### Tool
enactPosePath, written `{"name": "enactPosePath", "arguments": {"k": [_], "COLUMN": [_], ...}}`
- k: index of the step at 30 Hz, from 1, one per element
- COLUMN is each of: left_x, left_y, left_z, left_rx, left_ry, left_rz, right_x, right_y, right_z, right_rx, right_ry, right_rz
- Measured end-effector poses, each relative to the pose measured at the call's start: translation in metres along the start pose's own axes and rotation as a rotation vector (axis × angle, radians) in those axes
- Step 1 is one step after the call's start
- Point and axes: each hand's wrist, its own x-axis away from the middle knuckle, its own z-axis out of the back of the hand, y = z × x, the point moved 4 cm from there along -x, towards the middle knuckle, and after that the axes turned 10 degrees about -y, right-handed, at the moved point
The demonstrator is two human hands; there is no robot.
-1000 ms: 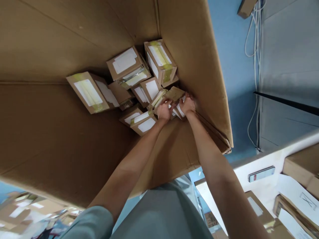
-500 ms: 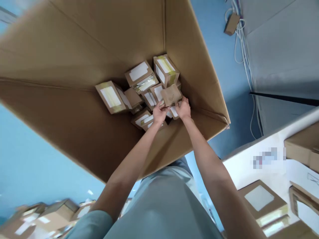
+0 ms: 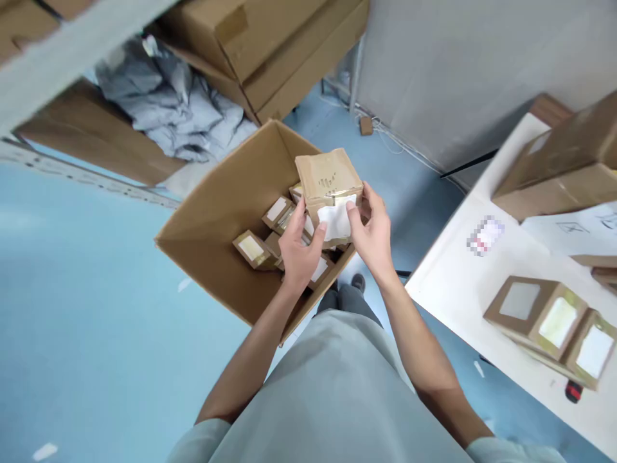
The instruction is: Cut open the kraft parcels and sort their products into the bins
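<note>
Between both hands I hold a small cardboard box (image 3: 328,177) with a white label on the side facing me and dark marks on its top. My left hand (image 3: 299,247) grips its left side, the thumb on the label's edge. On the right side my right hand (image 3: 372,226) is wrapped round it, its thumb also on the label. Beneath stands a large open carton (image 3: 207,257) on the floor. Inside lie several small labelled boxes (image 3: 253,249), partly hidden by my hands and the held box.
To the right is a white table (image 3: 443,257) bearing labelled boxes (image 3: 535,315), a larger carton (image 3: 563,157) and a small red-black object (image 3: 573,391). A metal rack (image 3: 87,168) with cartons and crumpled grey plastic (image 3: 178,103) stands at upper left. Cables (image 3: 393,138) run along the wall.
The small box has come up out of the large carton in both hands, its labelled side now facing me. My view has risen, bringing the rack and more of the table into sight.
</note>
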Motion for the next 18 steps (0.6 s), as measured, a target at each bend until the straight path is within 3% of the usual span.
{"name": "enactPosePath", "arguments": {"k": [4,8,12,18], "left_x": [0.007,0.018,0.047,0.116], "left_y": [0.07,0.088,0.076,0.053], "left_z": [-0.051,-0.129,-0.232,-0.415], "left_rx": [0.111,0.195,0.228,0.115], "left_ry": [-0.16,-0.388,-0.56,-0.736], "left_rz": [-0.074,-0.068,-0.003,0.195], "right_x": [0.043,0.091,0.15,0.251], "right_y": [-0.018,0.003,0.063,0.19], "right_z": [0.083,0.158,0.225,0.318], "right_rx": [0.05,0.008,-0.025,-0.027], "right_ry": [0.099,0.247,0.344,0.436], "right_rz": [-0.043,-0.065,-0.176,-0.378]}}
